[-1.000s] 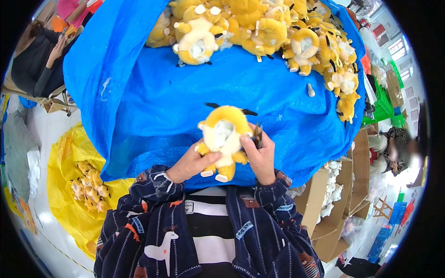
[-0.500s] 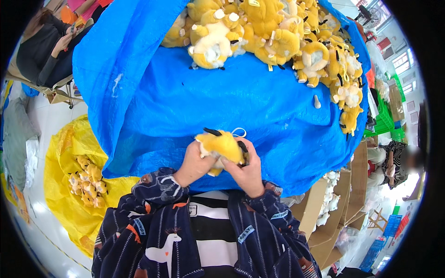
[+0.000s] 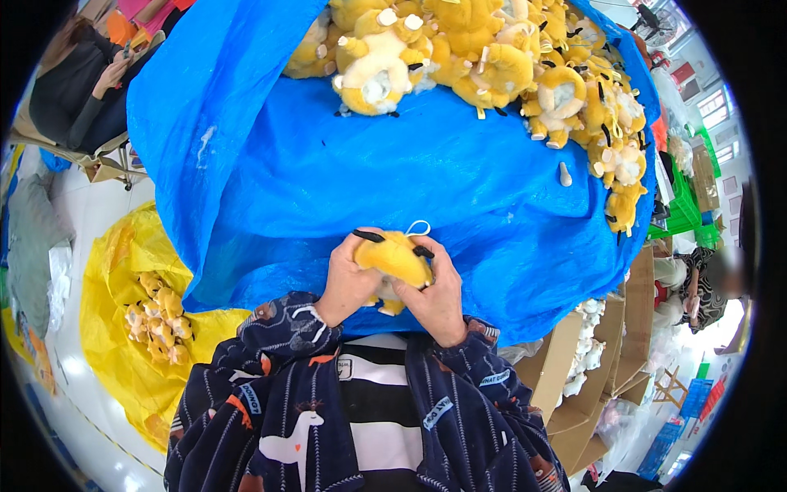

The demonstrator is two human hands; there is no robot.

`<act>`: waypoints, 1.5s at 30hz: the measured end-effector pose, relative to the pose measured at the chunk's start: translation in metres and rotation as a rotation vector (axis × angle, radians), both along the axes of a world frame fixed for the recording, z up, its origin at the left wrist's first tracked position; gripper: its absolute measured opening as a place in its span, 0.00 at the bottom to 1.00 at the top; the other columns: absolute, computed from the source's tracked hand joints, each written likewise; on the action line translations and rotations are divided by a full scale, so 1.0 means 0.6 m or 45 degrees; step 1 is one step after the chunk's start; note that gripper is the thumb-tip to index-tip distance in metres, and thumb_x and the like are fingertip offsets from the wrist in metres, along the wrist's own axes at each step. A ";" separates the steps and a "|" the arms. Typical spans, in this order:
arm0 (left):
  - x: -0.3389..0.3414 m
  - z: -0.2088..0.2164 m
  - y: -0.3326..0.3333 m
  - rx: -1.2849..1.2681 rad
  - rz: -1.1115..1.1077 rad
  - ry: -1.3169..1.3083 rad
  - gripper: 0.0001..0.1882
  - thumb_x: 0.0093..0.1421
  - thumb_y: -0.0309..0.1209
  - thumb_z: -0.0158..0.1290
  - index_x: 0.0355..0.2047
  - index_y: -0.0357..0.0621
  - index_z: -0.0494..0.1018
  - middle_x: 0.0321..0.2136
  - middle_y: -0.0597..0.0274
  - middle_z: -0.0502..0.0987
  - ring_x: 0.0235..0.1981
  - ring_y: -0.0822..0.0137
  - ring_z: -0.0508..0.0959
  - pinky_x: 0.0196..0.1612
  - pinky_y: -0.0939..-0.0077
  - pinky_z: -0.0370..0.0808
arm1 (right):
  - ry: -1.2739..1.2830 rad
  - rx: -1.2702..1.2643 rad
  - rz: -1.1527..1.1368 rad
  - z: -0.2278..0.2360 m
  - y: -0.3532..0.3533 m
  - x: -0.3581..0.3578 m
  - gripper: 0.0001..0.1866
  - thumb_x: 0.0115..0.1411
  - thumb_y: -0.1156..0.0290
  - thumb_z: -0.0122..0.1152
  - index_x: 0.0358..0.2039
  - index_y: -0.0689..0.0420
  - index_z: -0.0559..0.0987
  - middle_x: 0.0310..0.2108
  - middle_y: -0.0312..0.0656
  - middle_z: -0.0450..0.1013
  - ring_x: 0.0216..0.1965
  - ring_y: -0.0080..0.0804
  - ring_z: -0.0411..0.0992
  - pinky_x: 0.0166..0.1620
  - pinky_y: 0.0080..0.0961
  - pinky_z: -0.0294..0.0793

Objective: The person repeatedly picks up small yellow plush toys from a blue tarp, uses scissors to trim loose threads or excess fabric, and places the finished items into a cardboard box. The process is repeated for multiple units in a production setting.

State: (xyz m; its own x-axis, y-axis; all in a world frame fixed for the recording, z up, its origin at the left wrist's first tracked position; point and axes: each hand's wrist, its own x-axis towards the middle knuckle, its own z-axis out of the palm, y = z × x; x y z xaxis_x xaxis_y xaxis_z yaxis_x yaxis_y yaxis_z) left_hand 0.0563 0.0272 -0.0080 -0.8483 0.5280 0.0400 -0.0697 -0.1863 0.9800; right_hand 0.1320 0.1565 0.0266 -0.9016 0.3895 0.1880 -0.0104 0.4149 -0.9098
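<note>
Head view, one item in hand: a yellow plush toy (image 3: pixel 392 256), at the lower centre of the frame, in front of the wearer's striped shirt (image 3: pixel 377 398). Yellow fur uppermost; one black strip (image 3: pixel 369 235) at its upper left; a white cord loop (image 3: pixel 420 227) standing at its top edge; a small yellow foot below. A second dark piece (image 3: pixel 423 252) lies by the right fingers (ear or something else, cannot tell).

Left hand (image 3: pixel 343 283): fingers curled round the toy's left side, gripping it. Right hand (image 3: pixel 434 293): closed about the right side, thumb pressed to the toy's lower part.

Ground: blue sheet (image 3: pixel 328 180), filling the middle of the frame. On it, upper centre to upper right: a heap of like toys (image 3: pixel 492 70), several showing white stuffing through openings. Below the heap, right of centre: one small pale object (image 3: pixel 566 174), lying alone.

Lower left: yellow sheet (image 3: pixel 115 254), bearing a smaller cluster of toys (image 3: pixel 160 320). Lower right: cardboard box (image 3: pixel 611 344), with white pieces (image 3: pixel 584 344) inside. Right edge: green crate (image 3: pixel 684 209). Upper left: a seated person (image 3: pixel 61 98) in dark clothing.
</note>
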 end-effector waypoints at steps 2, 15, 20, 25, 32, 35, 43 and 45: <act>0.007 -0.010 0.000 0.135 0.072 -0.081 0.21 0.48 0.14 0.50 0.44 0.38 0.67 0.39 0.62 0.74 0.41 0.74 0.73 0.45 0.77 0.71 | -0.160 0.043 -0.015 -0.008 -0.001 0.000 0.21 0.45 0.76 0.65 0.41 0.64 0.73 0.36 0.51 0.75 0.39 0.37 0.76 0.41 0.26 0.73; -0.003 -0.002 -0.002 -0.124 -0.085 0.123 0.19 0.53 0.21 0.54 0.46 0.36 0.68 0.41 0.59 0.76 0.42 0.72 0.75 0.47 0.76 0.72 | 0.015 -0.181 0.035 -0.039 0.001 0.007 0.21 0.45 0.78 0.62 0.43 0.64 0.72 0.35 0.48 0.75 0.37 0.35 0.76 0.41 0.26 0.73; -0.015 0.007 0.002 0.132 -0.207 -0.158 0.20 0.53 0.21 0.55 0.48 0.37 0.67 0.42 0.58 0.75 0.44 0.71 0.74 0.48 0.75 0.71 | -0.060 -0.304 -0.077 -0.045 -0.001 -0.002 0.20 0.45 0.78 0.61 0.42 0.64 0.72 0.34 0.48 0.75 0.37 0.37 0.76 0.41 0.26 0.73; -0.018 0.029 0.006 -0.219 -0.151 0.228 0.20 0.49 0.18 0.53 0.46 0.37 0.70 0.38 0.58 0.76 0.41 0.67 0.77 0.46 0.74 0.72 | -0.103 -0.277 -0.069 -0.043 0.002 0.001 0.19 0.47 0.76 0.61 0.41 0.63 0.73 0.34 0.48 0.75 0.38 0.37 0.76 0.41 0.27 0.73; -0.040 0.005 0.013 -0.313 -0.156 0.239 0.21 0.47 0.15 0.53 0.44 0.38 0.71 0.40 0.57 0.76 0.42 0.66 0.77 0.45 0.75 0.73 | -0.122 -0.221 -0.064 -0.031 -0.002 0.001 0.19 0.47 0.77 0.60 0.43 0.65 0.72 0.35 0.46 0.76 0.37 0.30 0.76 0.41 0.24 0.73; -0.054 0.027 -0.013 0.087 -0.609 -0.292 0.37 0.52 0.25 0.58 0.60 0.40 0.54 0.54 0.53 0.65 0.55 0.64 0.67 0.55 0.72 0.65 | -0.112 -0.563 -0.072 -0.036 0.021 0.005 0.17 0.49 0.78 0.58 0.42 0.65 0.74 0.37 0.42 0.76 0.38 0.26 0.74 0.42 0.22 0.73; -0.008 -0.015 -0.025 -0.202 -0.624 -0.096 0.28 0.53 0.34 0.62 0.50 0.35 0.66 0.45 0.58 0.73 0.47 0.68 0.73 0.49 0.74 0.70 | -0.063 -0.728 -0.124 -0.048 0.022 0.003 0.17 0.53 0.75 0.61 0.44 0.64 0.72 0.37 0.40 0.74 0.36 0.25 0.73 0.40 0.22 0.73; -0.007 -0.029 -0.020 -0.238 -0.470 -0.067 0.22 0.53 0.34 0.61 0.45 0.35 0.71 0.41 0.57 0.76 0.44 0.67 0.75 0.47 0.74 0.72 | -0.020 -0.505 -0.192 -0.039 0.023 0.000 0.20 0.52 0.74 0.64 0.45 0.65 0.71 0.38 0.40 0.73 0.31 0.20 0.70 0.35 0.18 0.71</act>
